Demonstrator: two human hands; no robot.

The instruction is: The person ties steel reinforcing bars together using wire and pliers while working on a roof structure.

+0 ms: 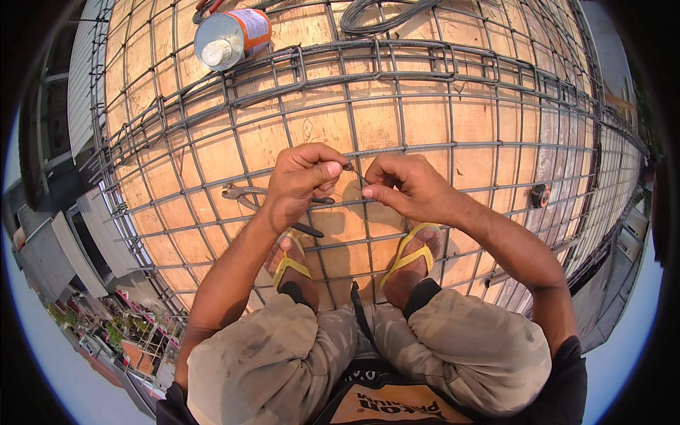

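My left hand (pixel 301 180) and my right hand (pixel 404 185) meet over a crossing of the steel rebar grid (pixel 453 145). Both pinch a short piece of thin tie wire (pixel 356 174) between thumb and fingers. The wire runs from my left fingertips down to my right fingertips. A pair of pincers (pixel 244 195) lies on the bars just left of my left hand, partly hidden by it. I am squatting, with both feet in yellow sandals (pixel 418 251) on the bars below my hands.
Plywood formwork (pixel 319 120) lies under the grid. A round metal tin (pixel 230 39) lies on its side at the top left. A coil of wire (pixel 379 15) sits at the top. A small round object (pixel 540 195) rests at the right. The slab edge drops off at the left.
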